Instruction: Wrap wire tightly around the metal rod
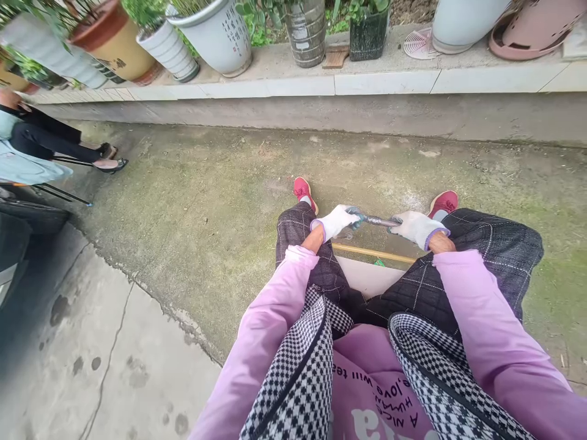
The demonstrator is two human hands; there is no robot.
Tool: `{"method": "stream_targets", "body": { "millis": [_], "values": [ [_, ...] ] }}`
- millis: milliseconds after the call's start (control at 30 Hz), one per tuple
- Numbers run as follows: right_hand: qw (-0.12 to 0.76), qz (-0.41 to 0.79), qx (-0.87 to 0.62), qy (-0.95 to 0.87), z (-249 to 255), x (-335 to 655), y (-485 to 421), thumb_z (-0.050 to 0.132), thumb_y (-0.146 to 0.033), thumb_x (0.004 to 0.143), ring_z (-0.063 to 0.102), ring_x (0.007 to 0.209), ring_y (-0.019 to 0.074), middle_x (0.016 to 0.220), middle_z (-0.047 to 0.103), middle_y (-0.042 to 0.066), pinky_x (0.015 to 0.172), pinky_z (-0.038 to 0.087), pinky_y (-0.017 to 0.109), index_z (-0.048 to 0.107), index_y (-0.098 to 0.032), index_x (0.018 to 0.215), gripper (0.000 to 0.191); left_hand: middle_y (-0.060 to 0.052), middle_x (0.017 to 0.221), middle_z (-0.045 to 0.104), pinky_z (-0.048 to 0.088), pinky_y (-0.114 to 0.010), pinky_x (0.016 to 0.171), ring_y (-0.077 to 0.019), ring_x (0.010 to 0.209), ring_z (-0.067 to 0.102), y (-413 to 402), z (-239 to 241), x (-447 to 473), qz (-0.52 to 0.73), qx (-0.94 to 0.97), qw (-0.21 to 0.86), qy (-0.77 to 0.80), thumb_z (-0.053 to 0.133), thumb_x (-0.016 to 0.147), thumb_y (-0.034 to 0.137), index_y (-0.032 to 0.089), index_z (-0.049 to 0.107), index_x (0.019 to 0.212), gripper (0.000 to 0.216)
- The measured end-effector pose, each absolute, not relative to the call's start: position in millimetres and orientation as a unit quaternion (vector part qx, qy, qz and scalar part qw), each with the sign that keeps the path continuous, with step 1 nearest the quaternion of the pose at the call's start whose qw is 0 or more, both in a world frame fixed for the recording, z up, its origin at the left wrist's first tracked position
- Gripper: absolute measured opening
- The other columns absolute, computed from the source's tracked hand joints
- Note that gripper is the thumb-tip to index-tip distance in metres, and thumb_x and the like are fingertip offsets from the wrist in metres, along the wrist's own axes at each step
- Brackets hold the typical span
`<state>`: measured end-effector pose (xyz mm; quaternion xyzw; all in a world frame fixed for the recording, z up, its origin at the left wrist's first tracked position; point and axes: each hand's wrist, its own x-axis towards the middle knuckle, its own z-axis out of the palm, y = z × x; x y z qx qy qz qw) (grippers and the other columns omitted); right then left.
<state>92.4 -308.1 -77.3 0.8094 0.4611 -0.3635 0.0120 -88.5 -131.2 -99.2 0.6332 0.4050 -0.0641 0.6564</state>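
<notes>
Left hand point(338, 221): I see fingers grasping one rod point(378, 220) end.
Right hand point(415, 228): fingers grasping the other.
Pots point(220, 36): near the ledge's point(268, 72) edge.

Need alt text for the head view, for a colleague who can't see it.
The wearer's gloved left hand and right hand hold opposite ends of a grey rod between spread knees. Potted plants line a ledge ahead; another person's legs show at far left.
</notes>
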Motion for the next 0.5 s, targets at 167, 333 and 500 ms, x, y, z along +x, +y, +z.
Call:
{"method": "stream_targets", "body": {
  "millis": [167, 333, 500],
  "values": [
    [0.026, -0.327, 0.826, 0.458, -76, 80, -299, 0.071, -0.038, 0.108, 0.075, 0.091, 0.0275, 0.103, 0.085, 0.012, 0.073, 0.048, 0.032, 0.085, -0.024, 0.118, 0.023, -0.001, 0.070, 0.076, 0.062, -0.023, 0.073, -0.0086, 0.059, 0.069, -127, -95, -81, 0.008, 0.445, 0.786, 0.430, 0.092, 0.091, 0.013, 0.010, 0.082, 0.106, 0.019],
    [0.061, -0.337, 0.814, 0.468, -79, 70, -291, 0.066, -0.039, 0.108, 0.080, 0.101, 0.0345, 0.114, 0.086, 0.016, 0.080, 0.054, 0.038, 0.083, -0.022, 0.128, 0.031, -0.002, 0.068, 0.074, 0.066, -0.026, 0.081, -0.0112, 0.062, 0.073, -119, -96, -88, -0.004, 0.375, 0.813, 0.445, 0.085, 0.094, 0.010, 0.008, 0.081, 0.114, 0.020],
    [0.061, -0.354, 0.796, 0.487, -86, 56, -283, 0.067, -0.033, 0.106, 0.081, 0.112, 0.0433, 0.120, 0.087, 0.023, 0.089, 0.060, 0.047, 0.084, -0.020, 0.123, 0.028, -0.005, 0.079, 0.082, 0.063, -0.026, 0.076, -0.0142, 0.066, 0.076, -130, -108, -86, -0.058, 0.419, 0.793, 0.439, 0.087, 0.086, 0.001, 0.010, 0.082, 0.108, 0.024]
  ]
}}
